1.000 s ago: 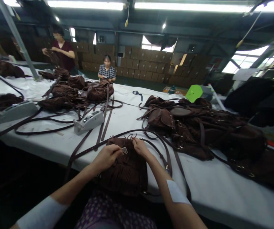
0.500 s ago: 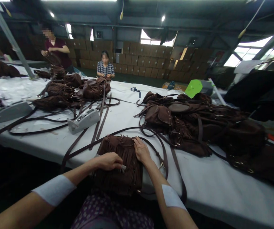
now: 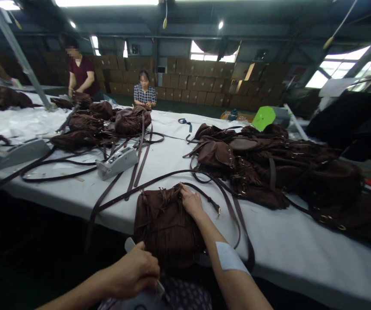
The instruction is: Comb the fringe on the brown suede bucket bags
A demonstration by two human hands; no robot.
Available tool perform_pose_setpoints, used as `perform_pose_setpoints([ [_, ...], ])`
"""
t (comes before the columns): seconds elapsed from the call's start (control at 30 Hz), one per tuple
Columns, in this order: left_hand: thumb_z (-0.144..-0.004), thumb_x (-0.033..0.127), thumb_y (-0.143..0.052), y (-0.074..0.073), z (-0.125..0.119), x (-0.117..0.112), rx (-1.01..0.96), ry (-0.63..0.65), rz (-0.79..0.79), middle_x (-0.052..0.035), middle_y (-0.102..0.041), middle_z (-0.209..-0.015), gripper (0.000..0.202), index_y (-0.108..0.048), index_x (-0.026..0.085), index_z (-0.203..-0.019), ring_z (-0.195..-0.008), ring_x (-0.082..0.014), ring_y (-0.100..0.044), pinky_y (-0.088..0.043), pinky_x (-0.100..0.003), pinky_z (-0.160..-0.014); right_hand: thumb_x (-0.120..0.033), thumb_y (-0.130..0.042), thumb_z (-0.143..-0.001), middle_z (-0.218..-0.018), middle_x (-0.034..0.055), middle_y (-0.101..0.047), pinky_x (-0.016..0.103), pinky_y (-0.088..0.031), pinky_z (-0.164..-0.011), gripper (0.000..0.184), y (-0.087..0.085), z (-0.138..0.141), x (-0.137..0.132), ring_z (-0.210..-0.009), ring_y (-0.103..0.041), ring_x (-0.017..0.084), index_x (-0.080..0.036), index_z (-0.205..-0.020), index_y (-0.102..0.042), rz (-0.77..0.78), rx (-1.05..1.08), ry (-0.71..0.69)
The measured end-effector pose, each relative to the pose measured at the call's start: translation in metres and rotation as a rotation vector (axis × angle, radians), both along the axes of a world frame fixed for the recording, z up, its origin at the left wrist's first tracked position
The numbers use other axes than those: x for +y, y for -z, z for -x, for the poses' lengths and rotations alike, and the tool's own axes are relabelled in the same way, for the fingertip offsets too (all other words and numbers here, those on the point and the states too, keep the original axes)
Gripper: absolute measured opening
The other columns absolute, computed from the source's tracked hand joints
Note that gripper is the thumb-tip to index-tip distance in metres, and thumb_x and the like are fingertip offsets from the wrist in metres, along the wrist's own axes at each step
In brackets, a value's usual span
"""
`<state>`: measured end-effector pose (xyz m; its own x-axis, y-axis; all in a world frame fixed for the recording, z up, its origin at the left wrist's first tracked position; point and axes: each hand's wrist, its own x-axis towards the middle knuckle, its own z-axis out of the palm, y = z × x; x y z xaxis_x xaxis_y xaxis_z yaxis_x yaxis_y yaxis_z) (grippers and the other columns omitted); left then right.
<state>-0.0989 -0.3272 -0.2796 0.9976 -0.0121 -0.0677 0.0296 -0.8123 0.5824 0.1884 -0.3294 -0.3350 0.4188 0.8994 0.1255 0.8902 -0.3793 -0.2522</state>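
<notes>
Lying at the near edge of the desk [image 3: 288, 245], the fringed brown bag [image 3: 169, 228] keeps its inside hidden. More brown bags [image 3: 253, 172] are heaped to the right, their contents also out of sight. The left hand [image 3: 140, 271], just beside the fringed brown bag's near left side, is curled around a pale-handled tool [image 3: 129, 244]. The right hand [image 3: 191, 203] rests on its far right corner; whether it pinches there, I cannot tell. Half a second ago, the left hand was over the front; now it is nearer.
</notes>
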Motion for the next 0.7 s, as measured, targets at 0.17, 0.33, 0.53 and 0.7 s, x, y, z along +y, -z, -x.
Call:
perform_pose_setpoints([
  [0.17,-0.09,0.023,-0.049,0.008,0.013,-0.01,-0.065,-0.117,-0.116,0.0011,-0.061,-0.082,0.014,-0.058,0.021,-0.08,-0.081,-0.016,-0.054,-0.028,-0.033,-0.077,-0.017,-0.032,-0.092,-0.145,0.0025,-0.043,0.048,-0.034,-0.1,0.047,-0.005,0.005,-0.001,-0.115,-0.054,0.02,-0.037,-0.132,-0.048,-0.004,-0.006,0.001],
  [0.33,-0.093,0.02,-0.043,0.016,0.014,-0.008,-0.203,-0.227,-0.198,-0.0025,-0.057,-0.087,0.016,-0.059,0.02,-0.089,-0.081,-0.017,-0.048,-0.031,-0.034,-0.077,-0.013,-0.031,-0.092,-0.147,0.0118,-0.039,0.049,-0.023,-0.106,0.043,-0.023,0.039,0.006,-0.132,-0.037,0.024,-0.022,-0.128,-0.053,-0.068,-0.069,0.016],
  [0.53,-0.096,0.024,-0.038,0.025,0.005,0.012,-0.286,-0.54,-0.102,-0.0054,-0.055,-0.09,0.024,-0.054,0.017,-0.08,-0.088,-0.0193,-0.047,-0.038,-0.033,-0.078,-0.051,-0.028,-0.096,-0.147,0.0087,-0.04,0.048,-0.02,-0.108,0.05,-0.015,0.105,0.027,-0.136,-0.029,0.023,-0.026,-0.139,-0.04,-0.134,-0.039,-0.308],
  [0.7,-0.097,0.033,-0.034,0.021,0.011,-0.001,-0.01,-0.494,-0.109,-0.0021,-0.056,-0.075,0.033,-0.051,0.018,-0.072,-0.078,-0.0193,-0.047,-0.032,-0.034,-0.071,-0.052,-0.028,-0.096,-0.145,0.0083,-0.043,0.048,-0.02,-0.108,0.05,0.001,0.11,0.037,-0.134,-0.031,0.022,-0.026,-0.136,-0.044,-0.043,-0.028,-0.22],
])
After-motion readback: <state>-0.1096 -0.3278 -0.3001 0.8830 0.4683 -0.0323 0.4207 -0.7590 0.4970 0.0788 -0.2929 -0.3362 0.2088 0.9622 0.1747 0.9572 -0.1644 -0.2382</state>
